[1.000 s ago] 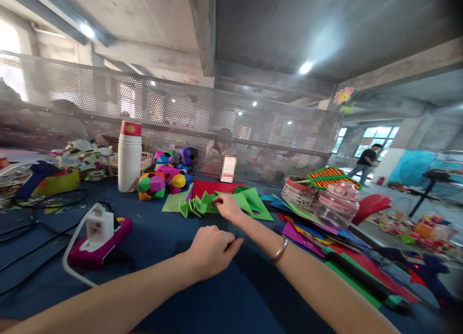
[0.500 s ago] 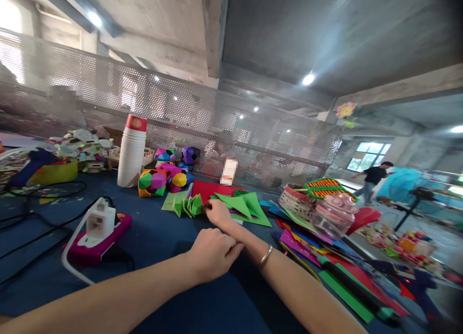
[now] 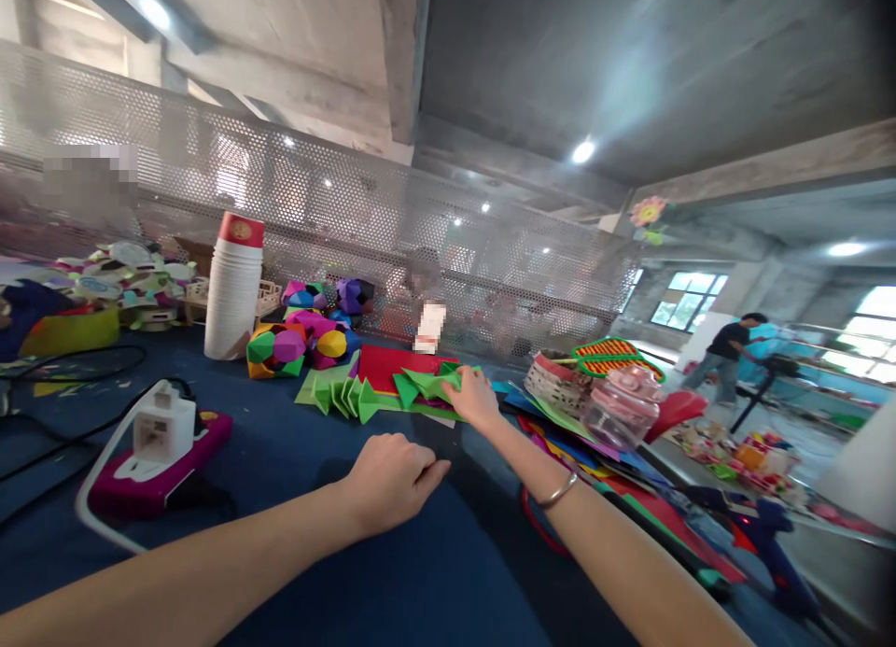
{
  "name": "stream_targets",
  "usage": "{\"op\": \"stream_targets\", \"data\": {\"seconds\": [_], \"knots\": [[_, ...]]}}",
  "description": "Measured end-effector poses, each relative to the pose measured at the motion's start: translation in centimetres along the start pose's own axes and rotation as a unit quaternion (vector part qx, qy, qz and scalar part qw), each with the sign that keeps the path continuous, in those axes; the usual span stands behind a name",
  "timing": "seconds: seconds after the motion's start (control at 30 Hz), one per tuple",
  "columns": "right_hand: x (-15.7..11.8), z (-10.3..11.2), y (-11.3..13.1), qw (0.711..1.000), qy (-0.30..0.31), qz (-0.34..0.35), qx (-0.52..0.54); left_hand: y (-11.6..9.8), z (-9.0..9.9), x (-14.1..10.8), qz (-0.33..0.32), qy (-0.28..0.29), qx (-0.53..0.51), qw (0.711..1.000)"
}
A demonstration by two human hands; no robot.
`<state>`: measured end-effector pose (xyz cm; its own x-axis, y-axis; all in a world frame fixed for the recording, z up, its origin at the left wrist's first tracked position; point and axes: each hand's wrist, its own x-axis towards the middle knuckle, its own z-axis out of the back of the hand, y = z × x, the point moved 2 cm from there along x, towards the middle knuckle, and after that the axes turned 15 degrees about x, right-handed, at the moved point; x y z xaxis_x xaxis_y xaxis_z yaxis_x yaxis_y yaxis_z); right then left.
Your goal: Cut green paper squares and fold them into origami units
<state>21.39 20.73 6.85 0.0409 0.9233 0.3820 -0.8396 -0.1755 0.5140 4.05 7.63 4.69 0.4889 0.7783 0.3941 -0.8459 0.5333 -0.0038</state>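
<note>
My left hand (image 3: 393, 486) rests curled low over the dark blue table (image 3: 420, 582), fingers folded in; what they hold, if anything, is hidden. Farther forward, my right hand (image 3: 476, 400), with a silver bangle on the wrist, has its fingers closed on the green paper (image 3: 427, 384). A row of folded green pieces (image 3: 344, 397) stands left of that paper. Behind both lies a red sheet (image 3: 392, 367). Colourful paper balls (image 3: 308, 334) are grouped at the back left of the row.
A tall cup stack (image 3: 233, 288) and a purple power strip (image 3: 164, 470) with cables are on the left. To the right sit a pink-lidded jar (image 3: 623, 409), coloured sheets and a glue gun (image 3: 763, 535). A person (image 3: 728, 353) stands in the far right background.
My right hand has moved right, from beside the folded green row onto the loose green paper. My left hand remains curled. The camera view has shifted slightly.
</note>
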Motion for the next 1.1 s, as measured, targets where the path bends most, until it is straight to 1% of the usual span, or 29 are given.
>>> {"op": "stream_targets", "data": {"seconds": [0.1, 0.2, 0.27, 0.33, 0.43, 0.5, 0.57, 0.63, 0.73, 0.83, 0.9, 1.03, 1.1], "knots": [[0.2, 0.6, -2.3, 0.999, 0.016, -0.043, -0.01, 0.0, -0.2, 0.1, 0.0, -0.008, -0.005, 1.0], [-0.2, 0.5, -2.8, 0.999, 0.041, -0.03, -0.001, 0.1, -0.4, 0.2, 0.002, -0.021, -0.014, 1.0], [-0.8, 0.7, -2.4, 0.999, 0.047, 0.008, 0.007, 0.2, -0.5, 0.2, 0.012, -0.036, -0.023, 0.999], [-1.9, 1.2, -1.5, 0.997, 0.043, 0.06, 0.009, 0.5, -0.4, 0.4, 0.036, -0.059, -0.036, 0.997], [-4.8, 2.2, 0.1, 0.989, 0.021, 0.147, -0.001, 1.2, 0.2, 0.6, 0.086, -0.114, -0.056, 0.988], [-7.2, 2.8, 1.0, 0.979, 0.009, 0.205, -0.009, 1.6, 0.6, 0.6, 0.093, -0.146, -0.063, 0.983], [-9.7, 3.1, 1.6, 0.966, 0.01, 0.258, -0.013, 1.7, 0.8, 0.7, 0.059, -0.156, -0.063, 0.984], [-11.7, 3.3, 2.0, 0.954, 0.014, 0.298, -0.015, 1.6, 0.7, 0.6, 0.01, -0.147, -0.061, 0.987], [-13.4, 3.7, 2.5, 0.936, 0.037, 0.35, -0.008, 1.6, 0.3, 0.5, -0.027, -0.133, -0.059, 0.989], [-14.0, 4.3, 2.6, 0.914, 0.08, 0.398, 0.009, 1.9, -0.2, 0.5, -0.033, -0.133, -0.071, 0.988], [-13.9, 4.9, 2.4, 0.904, 0.1, 0.415, 0.017, 2.2, -0.4, 0.6, -0.036, -0.138, -0.088, 0.986], [-13.3, 5.7, 1.1, 0.901, 0.136, 0.412, 0.0, 2.3, -0.2, 0.7, -0.05, -0.143, -0.133, 0.979], [-12.9, 5.9, 0.4, 0.898, 0.142, 0.416, -0.015, 2.1, 0.2, 0.5, -0.062, -0.142, -0.158, 0.975]]}}
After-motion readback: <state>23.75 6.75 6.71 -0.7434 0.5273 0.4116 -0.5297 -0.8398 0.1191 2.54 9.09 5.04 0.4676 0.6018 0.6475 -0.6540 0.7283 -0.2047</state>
